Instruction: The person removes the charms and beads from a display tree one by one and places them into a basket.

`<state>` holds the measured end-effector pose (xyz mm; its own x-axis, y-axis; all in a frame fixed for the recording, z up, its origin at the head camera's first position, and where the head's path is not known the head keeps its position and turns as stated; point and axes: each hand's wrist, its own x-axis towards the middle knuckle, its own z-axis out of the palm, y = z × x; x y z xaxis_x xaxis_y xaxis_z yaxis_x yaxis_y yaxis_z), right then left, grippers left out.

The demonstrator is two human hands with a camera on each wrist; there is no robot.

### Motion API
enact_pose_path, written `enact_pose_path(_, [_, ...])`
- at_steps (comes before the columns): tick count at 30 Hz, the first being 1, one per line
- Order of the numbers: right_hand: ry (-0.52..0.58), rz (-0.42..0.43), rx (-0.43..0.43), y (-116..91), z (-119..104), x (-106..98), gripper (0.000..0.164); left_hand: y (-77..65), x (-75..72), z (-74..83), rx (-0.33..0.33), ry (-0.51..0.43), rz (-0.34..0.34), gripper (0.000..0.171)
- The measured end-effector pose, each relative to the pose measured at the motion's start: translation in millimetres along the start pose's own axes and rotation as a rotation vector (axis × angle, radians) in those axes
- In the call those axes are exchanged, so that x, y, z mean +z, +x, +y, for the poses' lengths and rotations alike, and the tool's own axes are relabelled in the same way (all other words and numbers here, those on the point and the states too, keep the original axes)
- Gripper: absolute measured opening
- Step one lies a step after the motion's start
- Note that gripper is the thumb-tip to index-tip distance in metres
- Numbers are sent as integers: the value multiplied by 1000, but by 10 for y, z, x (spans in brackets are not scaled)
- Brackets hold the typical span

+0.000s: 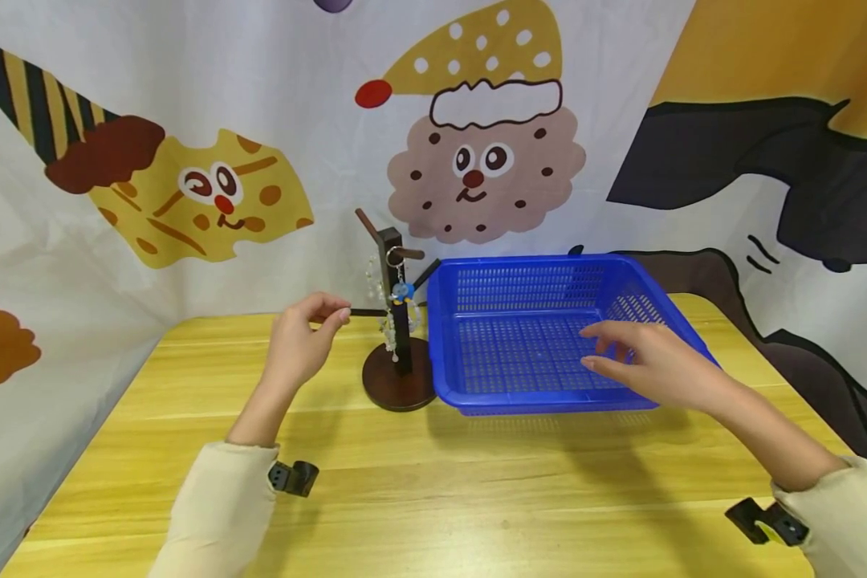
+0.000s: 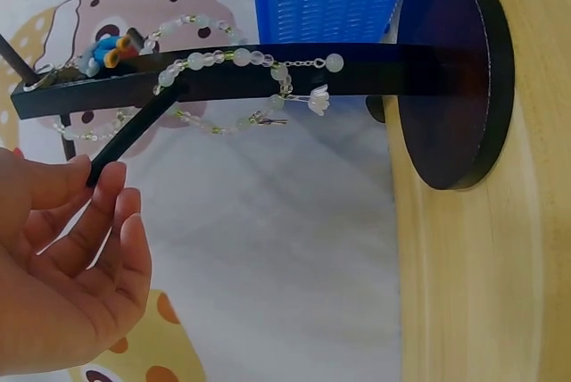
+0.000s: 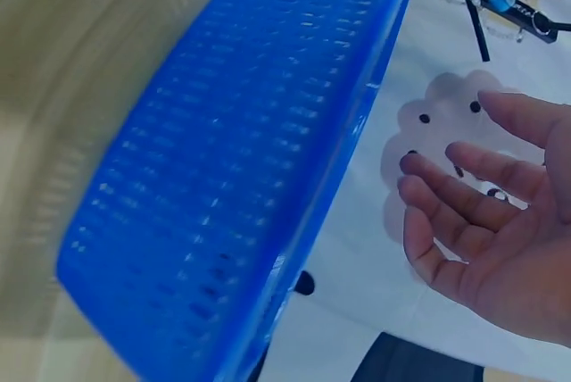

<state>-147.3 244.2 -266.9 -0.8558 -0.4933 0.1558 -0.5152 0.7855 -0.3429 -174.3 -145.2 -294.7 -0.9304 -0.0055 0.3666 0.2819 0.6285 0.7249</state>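
A dark wooden jewelry stand point(image 1: 402, 341) with a round base and several pegs stands upright left of the basket. My left hand point(image 1: 302, 337) is at its left side, thumb and index finger pinching the tip of a dark peg point(image 2: 134, 137). Pale beaded bracelets point(image 2: 219, 59) hang on the stand, one with a white flower charm point(image 2: 318, 100). Near the top hangs a keyring with a small blue figure point(image 1: 402, 292). My right hand point(image 1: 653, 361) hovers over the right part of the blue plastic basket point(image 1: 441, 353), fingers loosely bent and holding nothing.
The perforated basket sits close beside the stand on a light wooden table point(image 1: 405, 498). Behind the table hangs a white cloth point(image 1: 347, 160) with cartoon food prints. Small black devices point(image 1: 294, 478) are strapped at both cream sleeves point(image 1: 224, 506).
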Motion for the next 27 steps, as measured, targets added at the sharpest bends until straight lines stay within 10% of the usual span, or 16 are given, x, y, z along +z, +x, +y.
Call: enact_pose_path(27, [128, -115, -218, 868, -579, 98, 25, -9, -2, -5, -40, -34, -25, 19])
